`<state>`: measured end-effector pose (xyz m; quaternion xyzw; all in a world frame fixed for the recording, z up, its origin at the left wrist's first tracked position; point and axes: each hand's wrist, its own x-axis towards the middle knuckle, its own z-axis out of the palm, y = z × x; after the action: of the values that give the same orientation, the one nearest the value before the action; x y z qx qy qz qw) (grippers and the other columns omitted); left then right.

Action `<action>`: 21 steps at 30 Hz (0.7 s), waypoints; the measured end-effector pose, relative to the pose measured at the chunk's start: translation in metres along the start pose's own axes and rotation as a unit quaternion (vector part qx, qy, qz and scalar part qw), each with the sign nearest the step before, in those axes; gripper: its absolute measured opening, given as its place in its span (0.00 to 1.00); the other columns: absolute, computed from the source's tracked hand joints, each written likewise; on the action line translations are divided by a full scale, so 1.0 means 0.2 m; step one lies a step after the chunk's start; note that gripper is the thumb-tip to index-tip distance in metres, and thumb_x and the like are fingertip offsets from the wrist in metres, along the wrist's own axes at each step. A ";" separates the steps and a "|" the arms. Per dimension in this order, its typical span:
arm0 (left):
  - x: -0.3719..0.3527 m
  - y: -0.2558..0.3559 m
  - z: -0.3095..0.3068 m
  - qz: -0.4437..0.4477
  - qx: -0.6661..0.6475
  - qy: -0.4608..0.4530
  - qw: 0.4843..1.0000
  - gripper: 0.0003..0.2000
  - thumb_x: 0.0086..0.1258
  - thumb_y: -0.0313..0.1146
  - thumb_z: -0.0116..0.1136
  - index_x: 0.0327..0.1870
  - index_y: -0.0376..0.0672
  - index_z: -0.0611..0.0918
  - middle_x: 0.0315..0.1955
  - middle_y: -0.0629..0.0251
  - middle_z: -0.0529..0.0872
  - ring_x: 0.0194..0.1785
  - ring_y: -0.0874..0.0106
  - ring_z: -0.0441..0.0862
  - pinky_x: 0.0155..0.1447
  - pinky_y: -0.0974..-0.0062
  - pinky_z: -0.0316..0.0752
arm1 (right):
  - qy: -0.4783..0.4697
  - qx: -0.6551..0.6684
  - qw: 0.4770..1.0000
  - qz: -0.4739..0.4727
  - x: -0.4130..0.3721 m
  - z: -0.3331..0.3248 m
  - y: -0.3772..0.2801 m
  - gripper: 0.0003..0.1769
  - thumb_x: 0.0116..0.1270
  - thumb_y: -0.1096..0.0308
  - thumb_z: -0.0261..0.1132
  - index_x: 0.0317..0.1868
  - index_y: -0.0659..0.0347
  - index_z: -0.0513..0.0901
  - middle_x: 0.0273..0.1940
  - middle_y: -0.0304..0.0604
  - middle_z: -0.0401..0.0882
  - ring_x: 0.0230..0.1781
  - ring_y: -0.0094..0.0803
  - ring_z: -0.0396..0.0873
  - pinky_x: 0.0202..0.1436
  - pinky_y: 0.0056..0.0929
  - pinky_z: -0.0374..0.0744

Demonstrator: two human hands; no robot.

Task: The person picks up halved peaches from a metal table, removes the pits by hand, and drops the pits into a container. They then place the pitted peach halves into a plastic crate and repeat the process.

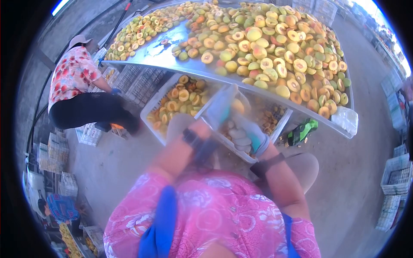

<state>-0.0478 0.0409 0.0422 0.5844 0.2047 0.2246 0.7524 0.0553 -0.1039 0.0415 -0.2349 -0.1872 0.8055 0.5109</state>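
Pink patterned cloth [215, 206] covers the wearer's chest and upper arms, with a blue strap [163, 219] at either side. Beyond it, both gloved hands, pale grey with teal parts, meet over the near edge of a white crate [282, 124]. Blur covers the left hand [219, 109], whose fingers reach forward; I cannot tell whether they pinch anything. On the right hand [247, 135] the fingers lie side by side, bent inward toward the left one, and what they may grip cannot be told. Just beside the fingers shows a yellow-orange fruit piece [238, 106], also blurred. Small brownish-orange bits [269, 114] lie in that crate. To its left, a second white crate [151, 128] holds fruit halves [185, 96]. More lie heaped above on a metal table [150, 52]: the pile [266, 47] shows yellow to orange flesh, many cut faces with a brown centre, and skins from green to yellow with red blushes. Near the right crate, a green-and-black bag [303, 131] sits on the floor, its markings too blurred to read. Clear plastic [345, 120] covers the table's near right corner. Farther left, a person in a flowered shirt [73, 73] bends beside stacked crates [140, 84].
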 end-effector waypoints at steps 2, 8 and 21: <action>-0.01 0.02 0.01 -0.047 -0.079 -0.007 0.996 0.30 0.73 0.61 0.50 0.38 0.36 0.84 0.31 0.59 0.87 0.31 0.68 0.84 0.37 0.75 0.80 | -0.084 0.067 0.994 0.021 0.02 -0.04 0.00 0.21 0.79 0.45 0.47 0.43 0.55 0.72 0.18 0.24 0.55 0.09 0.14 0.50 0.09 0.17 0.48; -0.04 0.06 0.09 -0.059 -0.233 0.056 0.969 0.26 0.73 0.58 0.53 0.43 0.38 0.81 0.34 0.59 0.86 0.33 0.65 0.85 0.39 0.71 0.83 | -0.221 0.176 0.958 0.047 0.06 -0.07 0.01 0.21 0.79 0.45 0.47 0.44 0.54 0.73 0.21 0.25 0.57 0.10 0.12 0.51 0.10 0.15 0.48; 0.14 0.24 -0.36 0.145 0.439 0.302 0.834 0.24 0.69 0.38 0.59 0.64 0.41 0.75 0.56 0.55 0.79 0.59 0.60 0.77 0.66 0.65 0.70 | -0.155 0.206 0.963 -0.075 -0.07 -0.09 0.01 0.22 0.78 0.42 0.48 0.46 0.53 0.73 0.22 0.24 0.56 0.11 0.14 0.52 0.13 0.17 0.52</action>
<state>-0.0712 0.1249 0.0715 0.7796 0.4118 0.3826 0.2761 0.0697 -0.1165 0.0279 0.0177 -0.1114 0.8124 0.5721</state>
